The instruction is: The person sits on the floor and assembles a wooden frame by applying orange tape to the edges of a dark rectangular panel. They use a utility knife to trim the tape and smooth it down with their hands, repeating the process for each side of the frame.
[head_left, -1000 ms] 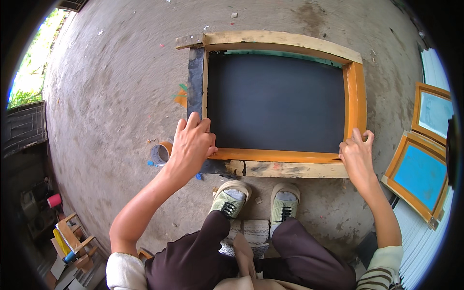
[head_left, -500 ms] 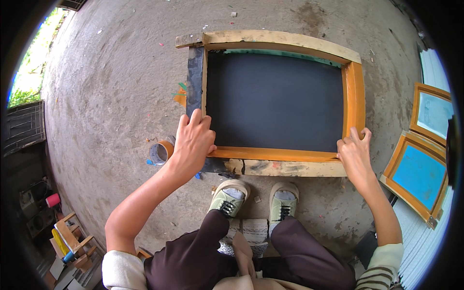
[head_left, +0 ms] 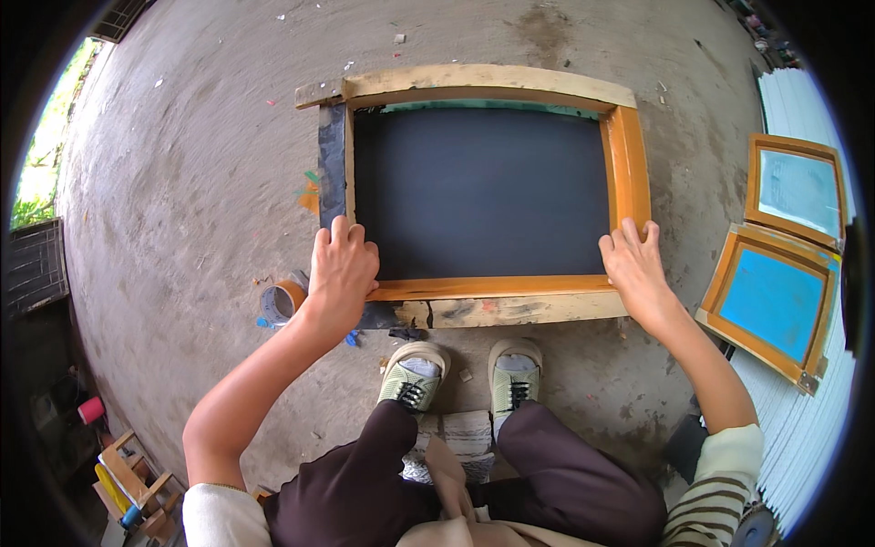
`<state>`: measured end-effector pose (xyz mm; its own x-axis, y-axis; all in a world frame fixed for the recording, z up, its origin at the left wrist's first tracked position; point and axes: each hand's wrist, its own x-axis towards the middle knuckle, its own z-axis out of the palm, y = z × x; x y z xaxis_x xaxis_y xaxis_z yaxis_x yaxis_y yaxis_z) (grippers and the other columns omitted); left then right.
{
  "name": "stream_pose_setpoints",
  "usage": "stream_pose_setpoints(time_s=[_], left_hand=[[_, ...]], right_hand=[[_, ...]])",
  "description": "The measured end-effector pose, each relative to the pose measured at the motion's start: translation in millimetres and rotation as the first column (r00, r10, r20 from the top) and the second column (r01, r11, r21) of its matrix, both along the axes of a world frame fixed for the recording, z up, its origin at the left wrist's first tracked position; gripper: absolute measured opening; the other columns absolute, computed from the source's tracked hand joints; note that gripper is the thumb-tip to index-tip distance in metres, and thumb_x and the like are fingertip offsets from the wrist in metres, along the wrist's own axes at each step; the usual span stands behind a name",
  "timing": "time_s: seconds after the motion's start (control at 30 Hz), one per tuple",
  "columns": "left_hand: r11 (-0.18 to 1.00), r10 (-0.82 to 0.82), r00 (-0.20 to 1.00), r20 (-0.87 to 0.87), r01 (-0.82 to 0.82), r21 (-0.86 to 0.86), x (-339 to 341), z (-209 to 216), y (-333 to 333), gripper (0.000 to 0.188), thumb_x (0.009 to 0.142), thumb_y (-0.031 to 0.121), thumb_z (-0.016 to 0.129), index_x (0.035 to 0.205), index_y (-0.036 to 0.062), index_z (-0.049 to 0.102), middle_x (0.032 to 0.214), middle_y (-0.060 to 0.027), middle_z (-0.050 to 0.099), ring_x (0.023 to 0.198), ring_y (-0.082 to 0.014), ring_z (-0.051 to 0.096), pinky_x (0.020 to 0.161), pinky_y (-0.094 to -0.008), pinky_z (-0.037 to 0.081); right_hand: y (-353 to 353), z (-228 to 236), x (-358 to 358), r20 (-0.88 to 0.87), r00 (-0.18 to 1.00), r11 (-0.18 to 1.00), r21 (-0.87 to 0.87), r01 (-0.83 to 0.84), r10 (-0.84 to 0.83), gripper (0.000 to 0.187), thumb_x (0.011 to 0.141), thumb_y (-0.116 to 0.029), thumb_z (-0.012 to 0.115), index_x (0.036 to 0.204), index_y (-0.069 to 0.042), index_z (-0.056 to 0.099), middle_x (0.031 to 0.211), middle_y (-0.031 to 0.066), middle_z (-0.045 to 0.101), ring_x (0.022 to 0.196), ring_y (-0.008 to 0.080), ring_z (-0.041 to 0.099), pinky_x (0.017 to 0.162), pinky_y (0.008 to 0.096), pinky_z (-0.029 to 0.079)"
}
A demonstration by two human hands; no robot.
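A wooden screen frame (head_left: 519,308) with a dark mesh panel (head_left: 483,196) lies on the floor in front of my feet. Glossy orange tape (head_left: 492,287) lines its near inner edge, and more covers the right bar. At the near left corner, my left hand (head_left: 344,264) is closed with bent fingers on the frame, its thumb by the tape's left end. My right hand (head_left: 633,264) grips the near right corner, fingers curled over the bar by the other end. The fingertips of both hands are partly hidden. Just left of my left hand, a tape roll (head_left: 281,301) rests on the floor.
Two smaller frames, one with a pale panel (head_left: 800,187) and one with a blue panel (head_left: 775,305), lean on white corrugated sheets (head_left: 802,456) at right. Wooden pieces (head_left: 137,479) are stacked at lower left. Small scraps dot the concrete floor (head_left: 200,182).
The whole view has shifted, so the frame and the things around it appear farther left. Both hands stay at the frame's near corners, with little visible movement against it.
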<state>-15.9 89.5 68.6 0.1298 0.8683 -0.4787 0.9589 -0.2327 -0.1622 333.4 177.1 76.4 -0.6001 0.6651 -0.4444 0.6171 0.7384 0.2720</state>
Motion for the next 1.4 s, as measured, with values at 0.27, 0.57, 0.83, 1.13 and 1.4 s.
stream_pose_setpoints(time_s=[0.27,0.57,0.83,1.13,1.4], left_hand=[[0.909,-0.411,0.815,0.409,0.331,0.254,-20,11,34,0.039,0.077,0.018,0.07,0.114,0.011,0.058,0.11,-0.0053,0.055,0.112,-0.0182,0.049,0.093,-0.0379,0.039],[0.367,-0.91,0.243,0.337,0.85,0.378,50,-53,69,0.054,0.091,0.031,0.047,0.144,0.0217,0.038,0.152,0.008,0.029,0.14,-0.0123,0.024,0.116,-0.0432,0.02],[0.381,-0.906,0.211,0.368,0.786,0.486,153,-64,95,0.054,0.089,0.032,0.049,0.142,0.0197,0.042,0.149,0.0075,0.035,0.141,-0.0126,0.022,0.116,-0.0452,0.018],[0.411,-0.911,0.318,0.265,0.766,0.495,185,-66,95,0.058,0.088,0.036,0.053,0.144,0.0251,0.039,0.147,0.011,0.034,0.138,-0.0115,0.024,0.112,-0.0419,0.02],[0.473,-0.879,0.326,0.348,0.689,0.549,191,-61,98,0.047,0.089,0.027,0.054,0.135,0.0219,0.05,0.128,0.0045,0.047,0.121,-0.0122,0.039,0.1,-0.035,0.034]], right_hand=[[-8,-18,49,-0.719,0.529,0.872,-0.229,0.432,-0.451,0.051,0.088,-0.013,0.06,0.136,-0.011,0.04,0.137,0.0156,0.032,0.129,0.0301,0.031,0.109,0.0462,0.026],[-16,-62,54,-0.838,0.254,0.834,-0.351,0.427,-0.483,0.061,0.093,-0.016,0.05,0.147,-0.007,0.023,0.146,0.0164,0.025,0.137,0.0319,0.021,0.113,0.0467,0.019],[-18,-66,56,-0.809,0.129,0.77,-0.478,0.422,-0.573,0.053,0.1,-0.02,0.039,0.147,-0.005,0.02,0.148,0.0143,0.025,0.136,0.0311,0.02,0.112,0.0442,0.02],[-19,-67,58,-0.839,0.134,0.802,-0.439,0.406,-0.527,0.056,0.095,-0.014,0.044,0.147,-0.005,0.023,0.147,0.0146,0.028,0.134,0.0325,0.023,0.111,0.0444,0.022],[-16,-71,57,-0.85,0.13,0.812,-0.426,0.399,-0.51,0.055,0.096,-0.017,0.044,0.146,-0.005,0.025,0.145,0.0149,0.029,0.133,0.0321,0.023,0.11,0.0445,0.021]])
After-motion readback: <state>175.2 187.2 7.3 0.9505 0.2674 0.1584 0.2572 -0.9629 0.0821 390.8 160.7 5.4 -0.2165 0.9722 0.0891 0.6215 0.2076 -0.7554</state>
